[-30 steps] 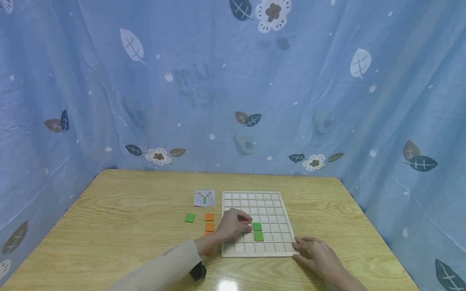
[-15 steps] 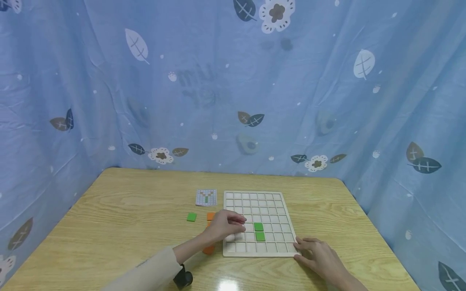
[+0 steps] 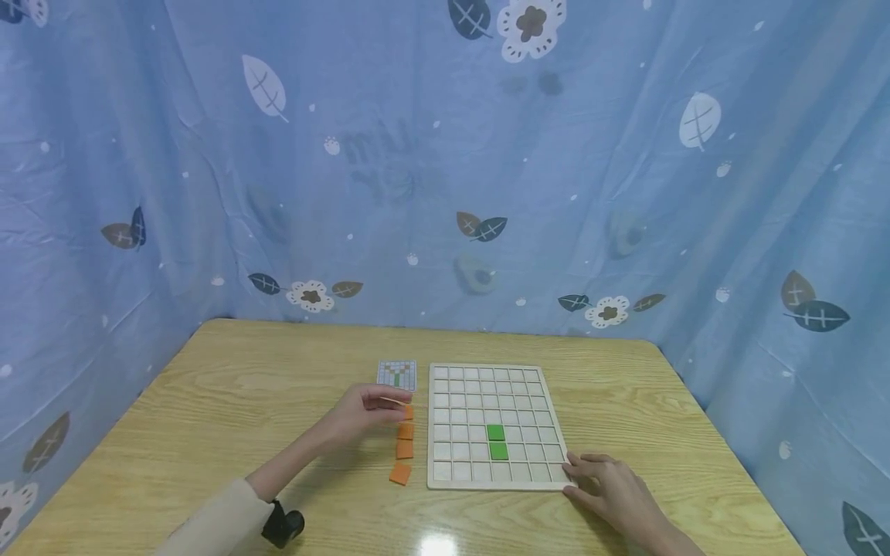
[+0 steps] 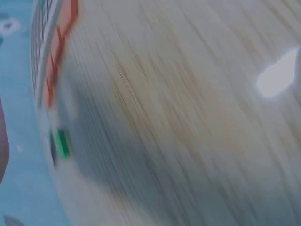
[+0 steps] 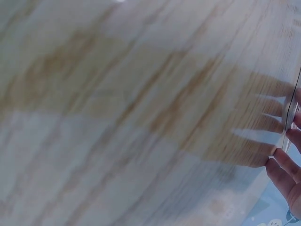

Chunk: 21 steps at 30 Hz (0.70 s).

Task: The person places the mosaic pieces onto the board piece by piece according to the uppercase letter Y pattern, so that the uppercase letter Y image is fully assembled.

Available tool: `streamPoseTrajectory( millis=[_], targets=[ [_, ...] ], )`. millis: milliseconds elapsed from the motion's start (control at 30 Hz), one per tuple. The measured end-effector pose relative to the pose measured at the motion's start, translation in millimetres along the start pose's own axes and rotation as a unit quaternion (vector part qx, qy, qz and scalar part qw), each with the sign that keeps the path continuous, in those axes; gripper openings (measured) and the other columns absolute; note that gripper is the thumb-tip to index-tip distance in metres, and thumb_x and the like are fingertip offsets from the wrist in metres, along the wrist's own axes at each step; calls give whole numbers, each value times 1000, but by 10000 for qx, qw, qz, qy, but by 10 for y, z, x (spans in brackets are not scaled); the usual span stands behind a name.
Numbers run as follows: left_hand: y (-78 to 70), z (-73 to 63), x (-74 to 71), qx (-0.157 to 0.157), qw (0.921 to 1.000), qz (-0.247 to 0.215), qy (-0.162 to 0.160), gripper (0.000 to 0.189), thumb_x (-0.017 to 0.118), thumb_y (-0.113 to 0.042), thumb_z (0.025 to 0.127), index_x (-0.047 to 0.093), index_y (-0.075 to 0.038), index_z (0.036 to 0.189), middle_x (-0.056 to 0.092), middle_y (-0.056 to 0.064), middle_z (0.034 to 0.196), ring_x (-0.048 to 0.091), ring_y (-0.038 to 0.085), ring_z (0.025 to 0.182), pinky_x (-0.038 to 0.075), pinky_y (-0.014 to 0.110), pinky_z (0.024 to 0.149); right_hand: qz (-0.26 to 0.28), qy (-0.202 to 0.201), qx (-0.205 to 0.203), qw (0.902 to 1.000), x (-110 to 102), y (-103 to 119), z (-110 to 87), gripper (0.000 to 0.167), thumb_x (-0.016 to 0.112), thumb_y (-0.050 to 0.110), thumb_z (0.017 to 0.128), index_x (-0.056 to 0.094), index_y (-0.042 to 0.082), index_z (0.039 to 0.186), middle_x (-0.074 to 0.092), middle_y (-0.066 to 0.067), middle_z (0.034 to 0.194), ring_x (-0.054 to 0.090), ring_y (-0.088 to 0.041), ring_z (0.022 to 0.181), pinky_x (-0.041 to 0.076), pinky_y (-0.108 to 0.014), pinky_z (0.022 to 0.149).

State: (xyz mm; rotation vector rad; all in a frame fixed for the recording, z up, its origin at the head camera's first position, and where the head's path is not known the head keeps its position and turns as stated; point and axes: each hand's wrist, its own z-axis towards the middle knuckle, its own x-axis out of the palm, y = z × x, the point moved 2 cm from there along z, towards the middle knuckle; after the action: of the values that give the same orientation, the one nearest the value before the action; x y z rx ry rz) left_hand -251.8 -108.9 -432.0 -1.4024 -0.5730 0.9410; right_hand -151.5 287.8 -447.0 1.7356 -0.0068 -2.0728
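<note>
My left hand (image 3: 365, 413) hovers left of the board with its thumb and fingers apart and nothing seen between them. Its fingertips overlap the topmost orange tile (image 3: 409, 412) in the head view. A green tile (image 4: 62, 143) lies on the table near that hand; the hand hides it from the head camera. At its front right corner, the pale wooden grid board (image 3: 459, 485) is held by my right hand (image 3: 608, 490), thumb at the front edge and fingers on the right side. Two green tiles (image 3: 497, 442) sit in the grid, one directly in front of the other.
Orange tiles (image 3: 405, 449) stand in a column along the board's left side, the front one (image 3: 399, 473) slightly turned. A small pattern card (image 3: 397, 374) lies behind them. A blue curtain (image 3: 389, 193) surrounds the wooden table (image 3: 243, 386).
My left hand has moved left from beside the green tiles on the board, uncovering the orange tiles and covering the loose green one. My right hand stays at the corner.
</note>
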Motion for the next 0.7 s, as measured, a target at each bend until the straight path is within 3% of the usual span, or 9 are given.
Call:
streamPoseTrajectory(
  millis=[67,167,367,500,700],
  targets=[
    [33,-47,-115,-25,9999,83,-60,42,66,-11,91,57,9,127,55,29,127,56,40,114,53,29,87,-14,-27,7,10000,-2,2,-1,29,80,29,76,77,14,100,70,-4,113,65,-29,101,55,-46,76],
    [86,-101,-274,-119,9987,451,-208,39,67,-12,90,60,3,126,57,23,128,56,37,116,52,27,88,-29,-32,33,10000,-5,4,-3,28,80,29,76,77,14,99,70,-5,112,65,-30,100,55,-46,76],
    [164,-181,-534,-161,9883,1437,-485,39,70,-10,88,62,3,123,58,20,127,55,37,117,48,36,96,-122,-112,-126,9998,-10,3,-3,27,79,31,76,77,16,99,70,-4,110,66,-28,98,55,-45,77],
    [189,-196,-610,-226,9804,1897,-477,38,71,-8,86,62,6,120,59,24,124,56,40,114,50,40,93,-128,-207,-381,9990,-19,-3,3,27,78,32,77,76,15,98,71,-6,109,67,-27,95,55,-44,77],
    [249,-178,-615,3,9734,2285,-199,39,74,-7,82,63,7,117,61,24,119,60,39,109,50,40,92,-527,-666,-1223,9888,9,-11,3,26,79,29,75,75,13,95,72,-7,102,68,-25,88,57,-40,73]
  ],
)
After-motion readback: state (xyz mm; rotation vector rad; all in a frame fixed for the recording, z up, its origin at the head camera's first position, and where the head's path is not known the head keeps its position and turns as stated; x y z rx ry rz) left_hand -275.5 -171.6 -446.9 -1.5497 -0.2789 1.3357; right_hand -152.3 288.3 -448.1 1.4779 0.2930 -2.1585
